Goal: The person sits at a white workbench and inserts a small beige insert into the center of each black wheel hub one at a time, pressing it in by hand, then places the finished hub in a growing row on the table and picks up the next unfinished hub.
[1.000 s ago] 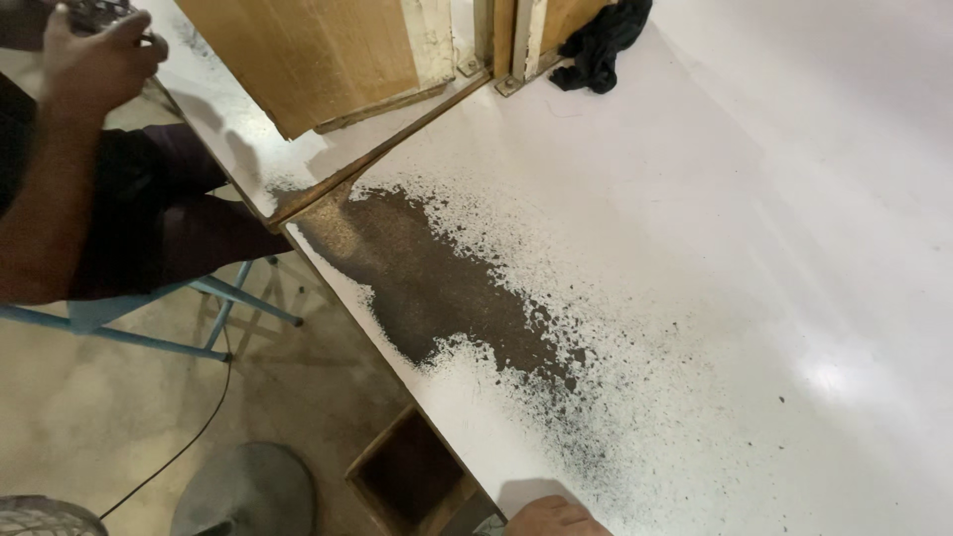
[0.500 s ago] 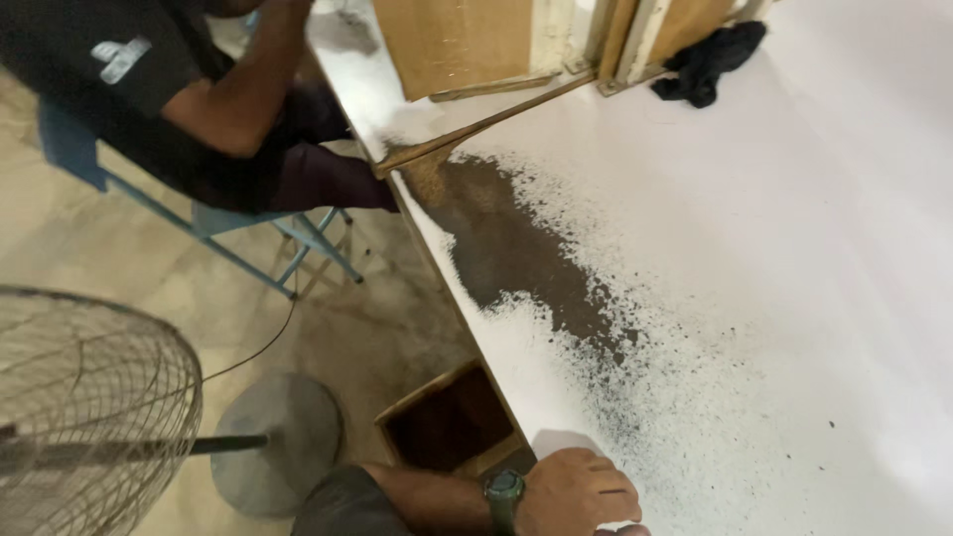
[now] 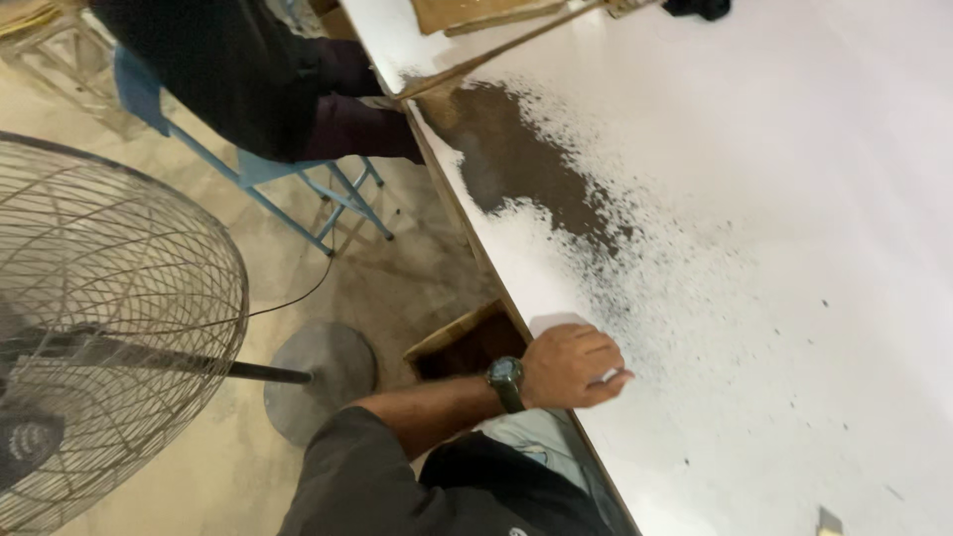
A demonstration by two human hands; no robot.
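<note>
Where a second ago only fingertips showed, the left hand (image 3: 568,365) now rests closed on a white sheet (image 3: 556,324) at the large white table's (image 3: 794,199) edge, below the dark powder patch (image 3: 516,169); right hand unseen.

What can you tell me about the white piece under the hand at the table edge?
The white piece looks like a thin, flat sheet or card, pale as the white table it lies on, near the front edge. Only a rounded corner shows beyond the knuckles and a small sliver by the fingertips; the rest is hidden. The left hand, with a dark wristwatch, presses down on it. The dark powder spreads just beyond it. Its material cannot be told.
</note>
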